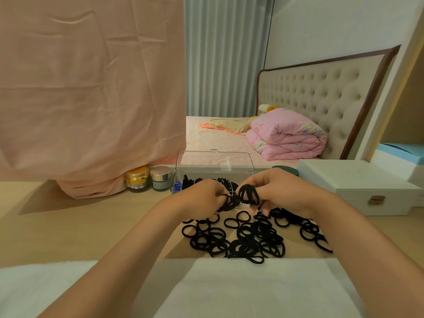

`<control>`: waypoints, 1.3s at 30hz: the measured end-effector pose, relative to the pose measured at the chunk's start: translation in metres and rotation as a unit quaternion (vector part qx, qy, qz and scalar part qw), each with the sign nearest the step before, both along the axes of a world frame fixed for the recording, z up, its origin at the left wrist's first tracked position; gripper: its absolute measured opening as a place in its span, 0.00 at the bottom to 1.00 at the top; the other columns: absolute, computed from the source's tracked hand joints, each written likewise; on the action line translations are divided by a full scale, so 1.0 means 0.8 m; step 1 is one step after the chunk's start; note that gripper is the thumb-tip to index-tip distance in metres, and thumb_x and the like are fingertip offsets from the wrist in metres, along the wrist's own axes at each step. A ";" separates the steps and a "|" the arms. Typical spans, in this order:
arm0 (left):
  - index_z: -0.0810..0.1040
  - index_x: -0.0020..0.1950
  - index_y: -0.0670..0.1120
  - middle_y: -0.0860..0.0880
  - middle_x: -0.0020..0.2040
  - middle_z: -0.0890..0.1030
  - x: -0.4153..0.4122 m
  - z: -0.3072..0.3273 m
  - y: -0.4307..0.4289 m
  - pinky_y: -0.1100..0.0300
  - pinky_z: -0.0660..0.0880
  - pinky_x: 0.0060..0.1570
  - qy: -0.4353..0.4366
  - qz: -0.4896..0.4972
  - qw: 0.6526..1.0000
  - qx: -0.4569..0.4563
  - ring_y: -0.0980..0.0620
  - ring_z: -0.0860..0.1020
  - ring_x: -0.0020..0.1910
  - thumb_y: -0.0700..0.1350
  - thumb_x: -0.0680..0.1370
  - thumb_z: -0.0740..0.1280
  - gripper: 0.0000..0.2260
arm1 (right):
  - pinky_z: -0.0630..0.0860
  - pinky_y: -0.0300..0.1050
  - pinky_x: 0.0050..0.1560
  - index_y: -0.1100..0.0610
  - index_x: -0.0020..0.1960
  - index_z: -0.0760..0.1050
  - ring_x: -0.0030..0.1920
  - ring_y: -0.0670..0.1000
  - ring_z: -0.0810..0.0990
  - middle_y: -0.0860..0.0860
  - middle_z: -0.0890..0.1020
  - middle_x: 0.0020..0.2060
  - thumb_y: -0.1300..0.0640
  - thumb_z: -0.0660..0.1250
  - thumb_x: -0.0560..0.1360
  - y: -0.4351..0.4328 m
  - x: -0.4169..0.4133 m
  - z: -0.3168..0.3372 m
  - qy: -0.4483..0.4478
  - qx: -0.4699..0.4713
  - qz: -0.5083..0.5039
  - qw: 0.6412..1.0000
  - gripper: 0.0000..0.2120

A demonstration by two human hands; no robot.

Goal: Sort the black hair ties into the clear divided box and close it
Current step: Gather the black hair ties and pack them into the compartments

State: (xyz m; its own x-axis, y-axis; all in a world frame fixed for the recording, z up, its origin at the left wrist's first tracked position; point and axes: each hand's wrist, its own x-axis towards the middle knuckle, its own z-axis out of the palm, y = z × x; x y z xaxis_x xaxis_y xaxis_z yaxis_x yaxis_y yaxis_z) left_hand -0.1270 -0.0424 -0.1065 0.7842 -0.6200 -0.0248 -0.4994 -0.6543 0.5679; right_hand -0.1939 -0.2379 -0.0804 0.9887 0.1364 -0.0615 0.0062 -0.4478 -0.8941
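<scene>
The left hand (199, 196) curls its fingers round a bunch of black hair ties (228, 201). The right hand (282, 191), just beside it, pinches a few more looped ties (249, 194) between thumb and fingertips, lifted clear of the table (80, 226).

Just beyond both hands stands the clear divided box (179, 177), partly hidden by the knuckles. Its lid (214, 161) is open and stands upright behind it. Black ties already fill some compartments, and a small cluster of blue ties (176, 187) lies in the compartment beyond the left hand.

Below and nearer than the hands, the loose pile of black hair ties (252, 237) spreads over the table, running under the right wrist. Its near edge touches a white cloth (229, 285).

Out past the left hand stand a gold-lidded jar (137, 180) and a silver-lidded jar (161, 178), side by side against draped pink fabric (91, 99). Just beyond the right hand sits a white case with a metal latch (355, 187). Further off is a bed with a folded pink quilt (286, 136).
</scene>
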 end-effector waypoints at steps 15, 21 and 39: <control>0.82 0.61 0.43 0.43 0.52 0.86 0.004 -0.010 0.002 0.50 0.79 0.62 0.307 0.002 0.925 -0.226 0.47 0.84 0.53 0.45 0.80 0.68 0.11 | 0.74 0.40 0.30 0.57 0.49 0.84 0.34 0.55 0.78 0.63 0.86 0.40 0.56 0.71 0.76 0.017 0.007 -0.018 0.044 -0.104 -0.066 0.991 0.06; 0.85 0.57 0.49 0.49 0.52 0.87 0.002 -0.015 0.000 0.54 0.80 0.59 0.240 0.008 0.951 -0.197 0.53 0.85 0.52 0.53 0.75 0.75 0.13 | 0.77 0.40 0.31 0.56 0.48 0.82 0.25 0.47 0.77 0.51 0.83 0.28 0.54 0.72 0.76 0.017 0.011 -0.025 0.020 -0.144 -0.067 0.987 0.05; 0.86 0.54 0.50 0.50 0.51 0.87 0.018 -0.009 0.019 0.56 0.81 0.56 0.187 0.050 0.953 -0.232 0.53 0.84 0.52 0.44 0.77 0.73 0.07 | 0.79 0.43 0.34 0.52 0.47 0.86 0.32 0.50 0.81 0.53 0.87 0.37 0.48 0.72 0.77 0.009 0.015 -0.029 -0.066 -0.057 -0.097 0.991 0.09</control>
